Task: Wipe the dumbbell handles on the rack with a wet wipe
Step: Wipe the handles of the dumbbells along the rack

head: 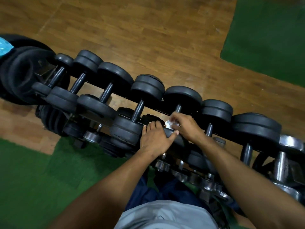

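Observation:
A black rack [155,111] runs from upper left to lower right and carries a row of black dumbbells. My right hand [186,126] grips a white wet wipe [170,124] wrapped round the handle of the middle dumbbell [182,96]; most of that handle is hidden under the hand. My left hand [156,138] grips the near black weight disc [175,138] of the same dumbbell, thumb across its top. The bare dark handles of the neighbouring dumbbells [137,110] show to the left and right.
Chrome dumbbells [280,164] fill the rack's lower right end and lower tier. Black weight plates [21,75] are stacked at the left end, with a blue packet [4,47] on them. Wooden floor lies beyond the rack, with green mats [267,37] at upper right and under me.

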Action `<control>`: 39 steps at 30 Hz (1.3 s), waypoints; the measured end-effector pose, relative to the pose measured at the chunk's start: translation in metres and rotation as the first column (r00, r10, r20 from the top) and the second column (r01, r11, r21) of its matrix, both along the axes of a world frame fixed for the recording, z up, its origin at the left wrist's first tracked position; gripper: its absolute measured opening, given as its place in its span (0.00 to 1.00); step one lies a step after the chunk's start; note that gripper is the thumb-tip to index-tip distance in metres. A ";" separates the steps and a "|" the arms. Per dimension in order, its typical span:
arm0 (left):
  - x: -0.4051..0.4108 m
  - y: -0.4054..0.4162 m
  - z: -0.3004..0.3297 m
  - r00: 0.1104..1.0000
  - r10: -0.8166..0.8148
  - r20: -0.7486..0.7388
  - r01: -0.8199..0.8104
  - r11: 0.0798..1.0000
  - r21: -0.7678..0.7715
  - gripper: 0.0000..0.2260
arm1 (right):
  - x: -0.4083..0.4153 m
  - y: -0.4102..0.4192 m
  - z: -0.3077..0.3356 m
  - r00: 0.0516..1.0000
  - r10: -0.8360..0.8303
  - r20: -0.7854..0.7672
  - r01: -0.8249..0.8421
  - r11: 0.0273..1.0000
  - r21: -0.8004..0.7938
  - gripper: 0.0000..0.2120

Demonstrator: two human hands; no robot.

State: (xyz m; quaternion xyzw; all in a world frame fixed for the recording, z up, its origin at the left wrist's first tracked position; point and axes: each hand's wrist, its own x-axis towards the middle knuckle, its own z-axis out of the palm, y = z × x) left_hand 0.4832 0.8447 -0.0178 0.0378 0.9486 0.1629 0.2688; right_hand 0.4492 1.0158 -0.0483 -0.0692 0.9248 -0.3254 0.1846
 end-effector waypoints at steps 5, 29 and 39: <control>0.000 0.001 0.002 1.000 0.009 0.020 -0.009 1.000 -0.022 0.44 | -0.012 0.011 -0.008 0.923 0.367 -0.117 -0.328 0.908 0.259 0.09; 0.001 0.004 -0.002 1.000 0.016 0.008 -0.016 0.999 -0.046 0.44 | -0.012 0.006 -0.006 0.977 -0.082 -0.195 0.138 0.946 0.293 0.18; 0.000 0.004 -0.002 1.000 0.015 0.002 -0.015 0.999 -0.036 0.43 | -0.015 -0.015 0.010 0.520 -0.706 0.480 0.846 0.504 -0.176 0.12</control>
